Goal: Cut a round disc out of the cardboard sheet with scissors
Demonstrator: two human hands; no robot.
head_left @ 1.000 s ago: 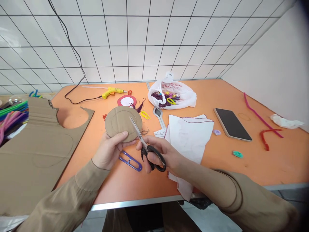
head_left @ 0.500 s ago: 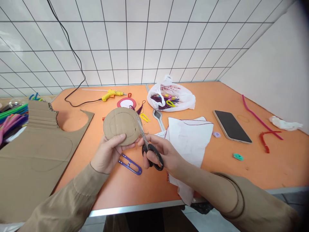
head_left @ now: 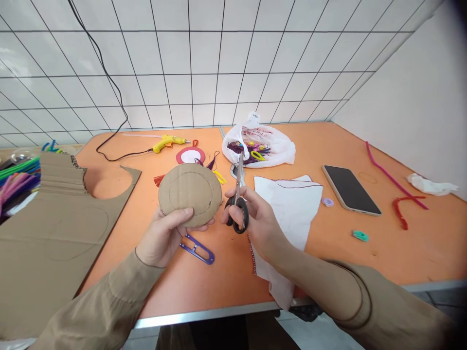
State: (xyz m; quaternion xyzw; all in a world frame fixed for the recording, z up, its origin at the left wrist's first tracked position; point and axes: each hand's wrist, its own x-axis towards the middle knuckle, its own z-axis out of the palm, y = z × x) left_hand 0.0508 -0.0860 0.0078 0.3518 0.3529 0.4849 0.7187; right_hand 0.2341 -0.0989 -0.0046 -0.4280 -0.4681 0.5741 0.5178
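My left hand (head_left: 166, 233) pinches the lower edge of a round cardboard disc (head_left: 189, 193) with a pencilled circle on it, held above the orange table (head_left: 401, 248). My right hand (head_left: 255, 221) grips black-handled scissors (head_left: 238, 199); their blades are closed and point up and away, just right of the disc and apart from it. Purple thread snips (head_left: 197, 249) lie on the table below my left hand.
A large cut cardboard sheet (head_left: 54, 233) covers the left. A white cloth (head_left: 288, 209) lies under my right wrist. Behind are a yellow glue gun (head_left: 168, 142), a red-rimmed disc (head_left: 190, 155) and a plastic bag (head_left: 260, 146). A phone (head_left: 349, 189) and pipe cleaners (head_left: 390, 177) lie right.
The scissors were cutting across the disc; they have come out of the cardboard and swung upright to its right. My left hand has turned the disc slightly.
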